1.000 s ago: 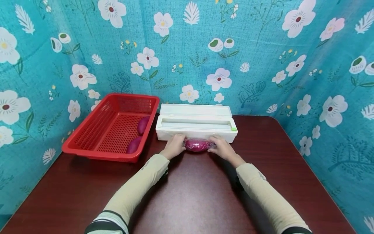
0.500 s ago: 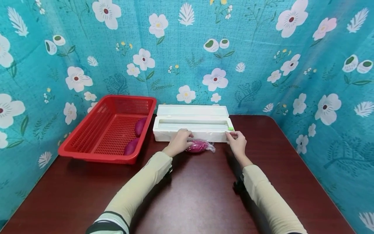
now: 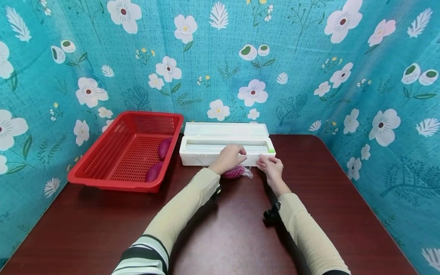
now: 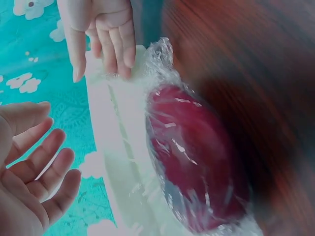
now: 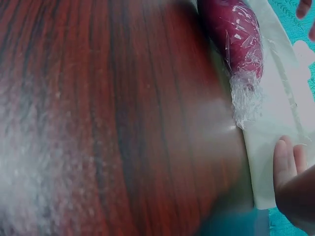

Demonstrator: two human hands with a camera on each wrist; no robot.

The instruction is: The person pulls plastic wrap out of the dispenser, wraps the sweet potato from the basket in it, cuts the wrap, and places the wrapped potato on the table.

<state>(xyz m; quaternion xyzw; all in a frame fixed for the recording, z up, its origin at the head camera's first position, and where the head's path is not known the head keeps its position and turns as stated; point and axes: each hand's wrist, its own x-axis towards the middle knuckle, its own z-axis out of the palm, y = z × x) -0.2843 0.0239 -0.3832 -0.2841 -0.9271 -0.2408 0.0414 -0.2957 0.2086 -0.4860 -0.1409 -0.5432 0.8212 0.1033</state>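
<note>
On the table, against the front of the white cling film dispenser box (image 3: 203, 157), lies a purple oval vegetable (image 4: 192, 157) wrapped in clear film with a twisted end; its exact kind cannot be told. My left hand (image 3: 229, 157) hovers above it at the box's front, fingers loosely bent and holding nothing. In the head view this hand and its wrist hide part of the vegetable. My right hand (image 3: 270, 168) is at the front right of the box, its fairly straight fingertips (image 4: 125, 51) at the box edge where film lies. The box lid (image 3: 227, 129) is raised.
A red plastic basket (image 3: 113, 184) stands on the left with two purple vegetables (image 3: 154, 172) along its right side. A green slider (image 3: 271, 151) sits on the box's right end. Behind the dark wood table (image 3: 240, 233) hangs a blue floral curtain (image 3: 206, 84).
Both hands let go of the wrapped vegetable's ends. The right hand went out to the box's right front, then slightly back left; the left hand lifted and moved right over the vegetable.
</note>
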